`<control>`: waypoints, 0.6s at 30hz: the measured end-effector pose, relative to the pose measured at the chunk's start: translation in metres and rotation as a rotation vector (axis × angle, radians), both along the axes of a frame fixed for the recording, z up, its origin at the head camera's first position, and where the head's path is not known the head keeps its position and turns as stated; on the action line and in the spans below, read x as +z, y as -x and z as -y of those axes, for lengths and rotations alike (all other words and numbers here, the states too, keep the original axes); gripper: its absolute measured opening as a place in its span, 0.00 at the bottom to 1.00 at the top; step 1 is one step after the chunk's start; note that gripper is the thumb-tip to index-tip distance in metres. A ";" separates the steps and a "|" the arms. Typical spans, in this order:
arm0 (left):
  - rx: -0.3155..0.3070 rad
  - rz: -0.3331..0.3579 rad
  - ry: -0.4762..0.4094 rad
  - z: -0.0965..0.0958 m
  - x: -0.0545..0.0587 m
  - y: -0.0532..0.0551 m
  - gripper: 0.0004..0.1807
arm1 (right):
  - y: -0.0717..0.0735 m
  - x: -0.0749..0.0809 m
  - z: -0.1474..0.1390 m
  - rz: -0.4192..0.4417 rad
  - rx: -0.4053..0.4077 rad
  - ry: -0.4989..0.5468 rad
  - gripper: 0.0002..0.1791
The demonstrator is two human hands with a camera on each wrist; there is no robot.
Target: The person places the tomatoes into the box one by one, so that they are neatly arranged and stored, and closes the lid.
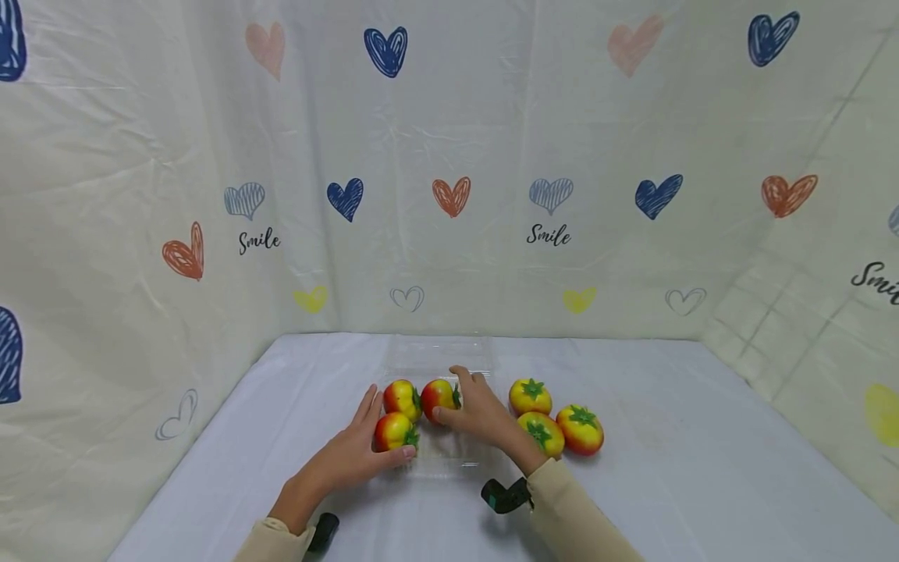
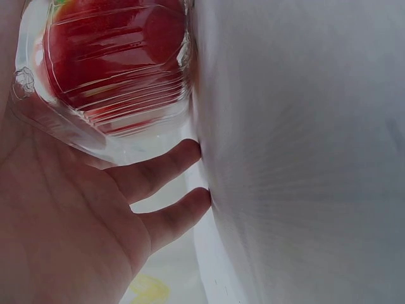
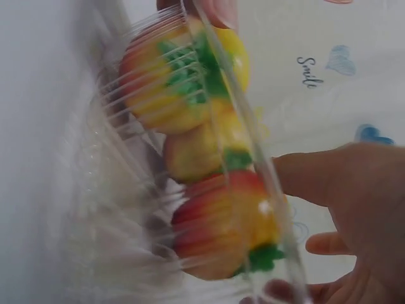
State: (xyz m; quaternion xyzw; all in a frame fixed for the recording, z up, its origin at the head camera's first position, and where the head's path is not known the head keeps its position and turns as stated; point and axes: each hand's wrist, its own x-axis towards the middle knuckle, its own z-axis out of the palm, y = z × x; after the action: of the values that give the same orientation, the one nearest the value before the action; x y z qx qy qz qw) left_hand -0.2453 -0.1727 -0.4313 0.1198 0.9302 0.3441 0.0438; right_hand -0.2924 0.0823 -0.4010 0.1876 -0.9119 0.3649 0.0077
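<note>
We note a clear plastic clamshell [image 1: 438,468], lid [image 1: 438,356] laid back. Left hand [image 1: 351,453] lies straight-fingered along the clamshell's left side, likely steadying it. Right hand [image 1: 483,412] curls round one persimmon [image 1: 433,394] inside, thumb across it, presumably against rolling. Two persimmons [image 1: 401,399] sit at the clamshell's left; three loose persimmons [image 1: 528,399] lie right.

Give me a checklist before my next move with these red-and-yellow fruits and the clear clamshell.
1. Clear lid open: ok.
2. Left hand beside the clamshell: ok, fingers extended.
3. Far-left fruit and near-left fruit inside: ok.
4. Right hand finished holding the third fruit: cannot tell; it overlaps that fruit in the head view.
5. Bare space at the clamshell's near right: ok.
6. All fruits inside: not ok; three more fruits rest on the table to the right.
</note>
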 end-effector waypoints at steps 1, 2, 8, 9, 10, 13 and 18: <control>-0.001 0.000 -0.002 0.000 0.000 0.000 0.68 | 0.000 0.001 -0.001 0.000 0.000 0.002 0.44; 0.000 0.000 -0.003 0.000 0.000 0.000 0.68 | -0.001 0.002 -0.003 -0.002 0.003 0.005 0.45; 0.004 0.002 -0.004 -0.001 -0.003 0.000 0.68 | -0.003 0.010 -0.010 -0.009 0.002 0.009 0.43; 0.004 0.002 -0.004 -0.001 -0.003 -0.001 0.68 | -0.003 0.012 -0.011 -0.011 -0.002 0.008 0.43; 0.004 0.002 -0.006 -0.001 -0.003 -0.001 0.68 | -0.003 0.014 -0.012 -0.013 -0.005 0.010 0.43; 0.001 0.003 -0.008 0.000 -0.003 0.000 0.68 | -0.003 0.018 -0.016 -0.017 -0.021 0.013 0.43; 0.006 0.010 -0.005 0.000 -0.003 0.003 0.69 | -0.003 0.026 -0.028 -0.024 -0.045 0.002 0.42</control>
State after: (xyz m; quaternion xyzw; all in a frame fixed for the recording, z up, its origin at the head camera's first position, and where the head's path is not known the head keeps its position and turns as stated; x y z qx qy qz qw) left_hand -0.2478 -0.1725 -0.4342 0.1155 0.9294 0.3473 0.0469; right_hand -0.2897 0.1104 -0.3755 0.1712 -0.9154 0.3633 0.0270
